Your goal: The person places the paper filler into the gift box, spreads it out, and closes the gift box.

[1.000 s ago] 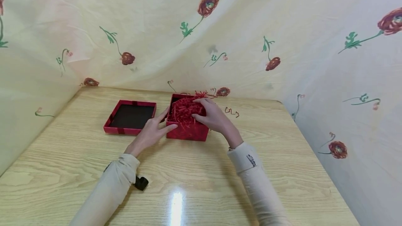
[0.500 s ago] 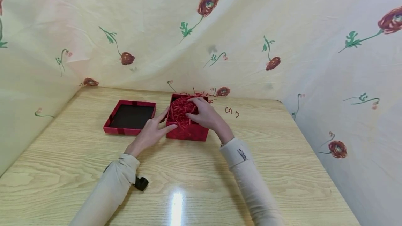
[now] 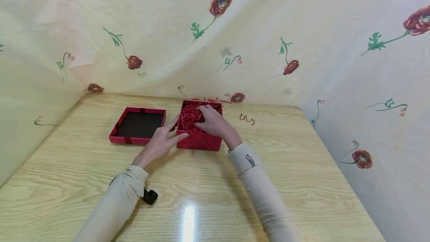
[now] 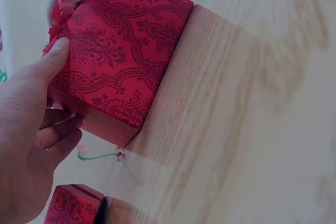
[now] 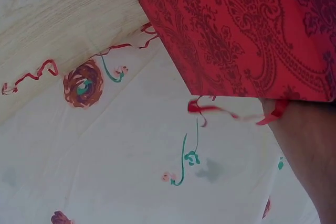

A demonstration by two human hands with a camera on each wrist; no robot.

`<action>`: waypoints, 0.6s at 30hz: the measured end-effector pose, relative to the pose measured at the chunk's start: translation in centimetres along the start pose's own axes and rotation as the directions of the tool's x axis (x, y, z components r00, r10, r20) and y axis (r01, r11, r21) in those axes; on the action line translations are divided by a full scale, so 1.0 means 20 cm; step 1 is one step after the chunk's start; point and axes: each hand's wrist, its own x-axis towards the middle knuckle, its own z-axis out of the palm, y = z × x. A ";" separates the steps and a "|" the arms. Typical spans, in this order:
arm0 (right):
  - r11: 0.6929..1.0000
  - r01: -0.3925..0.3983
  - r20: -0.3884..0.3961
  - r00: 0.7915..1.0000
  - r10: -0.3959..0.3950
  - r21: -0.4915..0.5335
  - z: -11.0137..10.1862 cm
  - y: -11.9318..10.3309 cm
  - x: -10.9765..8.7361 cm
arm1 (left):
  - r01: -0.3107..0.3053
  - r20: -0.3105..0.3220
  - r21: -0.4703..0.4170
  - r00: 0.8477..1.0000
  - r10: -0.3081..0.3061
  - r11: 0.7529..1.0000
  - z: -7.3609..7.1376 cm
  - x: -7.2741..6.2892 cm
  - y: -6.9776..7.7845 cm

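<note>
A patterned red gift box (image 3: 198, 141) stands near the back of the table, its mouth upward. Crinkled red shredded paper (image 3: 189, 118) fills much of its left side. My left hand (image 3: 160, 141) steadies the box at its front left corner; in the left wrist view the thumb lies on the upper edge and the other fingers bend along the side. Inside the mouth, my right hand (image 3: 213, 121) grips into the shredded paper with fingers and thumb, their tips partly hidden. The right wrist view shows the box's wall (image 5: 236, 35) with the hand reaching past its rim.
Left of the box lies its red lid (image 3: 139, 124), black inside face up. Loose paper strands (image 3: 247, 119) are on the table at right, and others hang over the box's back edge. A small black object (image 3: 150, 196) sits by the left sleeve. Floral cloth (image 3: 161, 40) rises behind.
My right hand has moved left and deeper into the box, drawing the shredded paper with it. The paper lies lower, baring the right rim. My left hand stays at the corner.
</note>
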 end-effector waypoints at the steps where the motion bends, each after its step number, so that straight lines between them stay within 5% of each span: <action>1: 1.000 -0.009 0.012 1.000 0.009 -0.007 0.00 0.00 0.01 | -0.002 0.000 0.000 1.000 0.002 1.000 0.00 0.00 0.00; 18: 0.995 -0.095 0.127 0.987 0.097 -0.017 0.06 0.00 0.11 | 0.000 0.004 0.000 1.000 0.000 1.000 0.00 -0.01 0.01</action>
